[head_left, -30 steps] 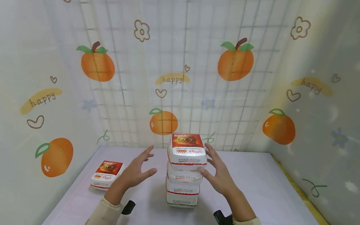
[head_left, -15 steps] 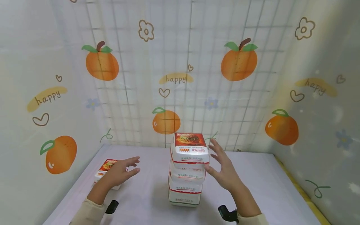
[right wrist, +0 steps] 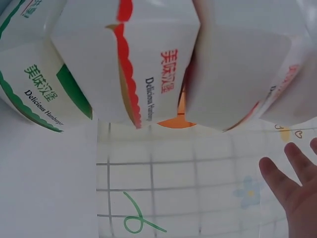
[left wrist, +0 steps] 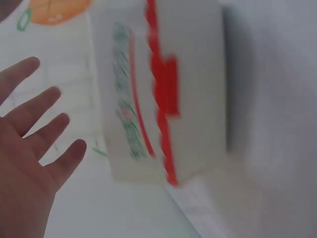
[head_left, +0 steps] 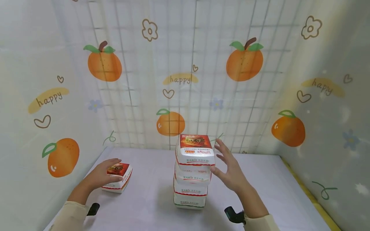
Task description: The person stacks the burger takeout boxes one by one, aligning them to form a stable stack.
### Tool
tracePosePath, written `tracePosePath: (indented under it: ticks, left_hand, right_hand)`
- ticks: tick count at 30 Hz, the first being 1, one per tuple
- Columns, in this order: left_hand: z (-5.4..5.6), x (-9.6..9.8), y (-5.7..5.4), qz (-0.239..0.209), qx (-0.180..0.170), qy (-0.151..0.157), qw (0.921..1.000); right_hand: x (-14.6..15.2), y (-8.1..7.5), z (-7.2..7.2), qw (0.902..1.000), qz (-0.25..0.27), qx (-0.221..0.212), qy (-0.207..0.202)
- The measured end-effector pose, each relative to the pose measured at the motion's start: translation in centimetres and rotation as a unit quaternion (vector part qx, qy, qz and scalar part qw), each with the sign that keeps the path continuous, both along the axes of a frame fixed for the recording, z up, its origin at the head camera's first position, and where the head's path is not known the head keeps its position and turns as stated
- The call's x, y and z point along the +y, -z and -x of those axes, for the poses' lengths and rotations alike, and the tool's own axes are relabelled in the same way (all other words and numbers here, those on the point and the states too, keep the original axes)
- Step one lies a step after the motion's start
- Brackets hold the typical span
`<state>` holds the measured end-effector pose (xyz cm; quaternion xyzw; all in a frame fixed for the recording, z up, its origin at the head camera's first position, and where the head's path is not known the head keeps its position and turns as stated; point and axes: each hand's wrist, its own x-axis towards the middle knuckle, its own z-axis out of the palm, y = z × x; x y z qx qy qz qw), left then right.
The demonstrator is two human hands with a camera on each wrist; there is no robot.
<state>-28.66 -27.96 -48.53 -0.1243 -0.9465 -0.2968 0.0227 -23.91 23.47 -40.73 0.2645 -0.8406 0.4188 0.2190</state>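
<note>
Several white paper burger boxes stand stacked mid-table, the top box point(head_left: 195, 154) showing a red lid with a burger picture. My right hand point(head_left: 232, 175) is held spread beside the stack, thumb tip right at the top box's lower right corner. A single burger box point(head_left: 115, 186) of the same kind sits on the table at the left. Over its left side reaches my left hand point(head_left: 99, 175), fingers extended, partly hiding the lid. In the left wrist view the left fingers are spread, with a gap between them and the box's red-trimmed side.
The boxes stand on a white table point(head_left: 144, 211). A curtain point(head_left: 138, 96) printed with oranges hangs behind and at both sides, a wire grid showing through it. Yellow edging point(head_left: 306, 195) runs along the table's right side.
My left hand has moved left and down, away from the stack, onto the single box. The right hand has stayed by the stack, and the boxes stand as before.
</note>
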Motion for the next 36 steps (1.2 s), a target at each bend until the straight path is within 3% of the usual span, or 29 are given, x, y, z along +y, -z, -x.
tracePosePath:
  ticks: [6,12,14,22,29,36]
  left_hand:
    - [-0.1,-1.9,1.0,0.014,-0.031,-0.008,0.9994]
    - [-0.4,-2.2,1.6,-0.007,-0.079,-0.024,0.9966]
    - [-0.3,-2.1,2.0,-0.01,-0.078,-0.033,0.9963]
    - [-0.5,-1.1,3.5,0.009,-0.022,-0.035,0.9991]
    - [0.0,0.1,4.2,0.008,0.001,-0.025,0.9997]
    - [0.6,0.3,5.4,-0.035,-0.055,-0.03,0.9974]
  right_hand:
    - [-0.2,-0.2,-0.1,1.0,0.002,-0.002,-0.003]
    - [-0.1,-0.8,0.0,1.0,0.004,-0.005,-0.005]
    - [0.0,-0.9,0.1,1.0,0.006,-0.005,-0.003]
    - [-0.5,-0.9,-0.3,0.9995,0.0,-0.031,-0.003]
    - [-0.7,-1.2,0.2,0.9999,-0.008,-0.012,0.001]
    - [-1.0,-1.3,-0.1,0.9993,-0.004,-0.036,0.005]
